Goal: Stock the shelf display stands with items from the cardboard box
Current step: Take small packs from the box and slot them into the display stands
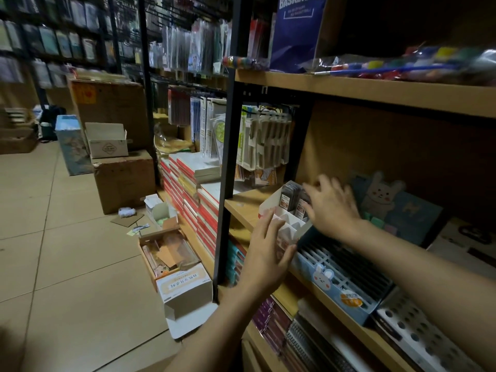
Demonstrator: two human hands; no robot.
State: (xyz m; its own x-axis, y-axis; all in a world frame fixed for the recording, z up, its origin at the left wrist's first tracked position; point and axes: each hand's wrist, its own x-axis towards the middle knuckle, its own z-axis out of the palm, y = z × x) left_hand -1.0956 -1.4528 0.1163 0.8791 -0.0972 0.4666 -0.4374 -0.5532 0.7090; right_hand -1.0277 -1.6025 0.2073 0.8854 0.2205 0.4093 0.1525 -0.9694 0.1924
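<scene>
Two hands are at the white stand point(281, 221) on the middle shelf point(241, 208), and we judge the step to be seating small dark packs point(294, 198) in its back compartments. Our left hand point(264, 253) lies against the stand's front with fingers spread and nearly straight, gripping nothing, more a brace than a hold. Our right hand point(331, 208) reaches over the back rows with loosely spread fingers touching the packs; whether it pinches one we cannot tell, since the palm hides it. To do this well, we should keep the left hand steadying the light card stand so it does not slide toward the shelf edge, and press the packs down upright, labels forward, filling back rows before the vacant front ones. The open box point(169, 253) with more stock lies on the floor point(67, 251), below and left of the shelf, so each refill means a reach down. The blue stand point(341, 275) just beside should not be nudged.
</scene>
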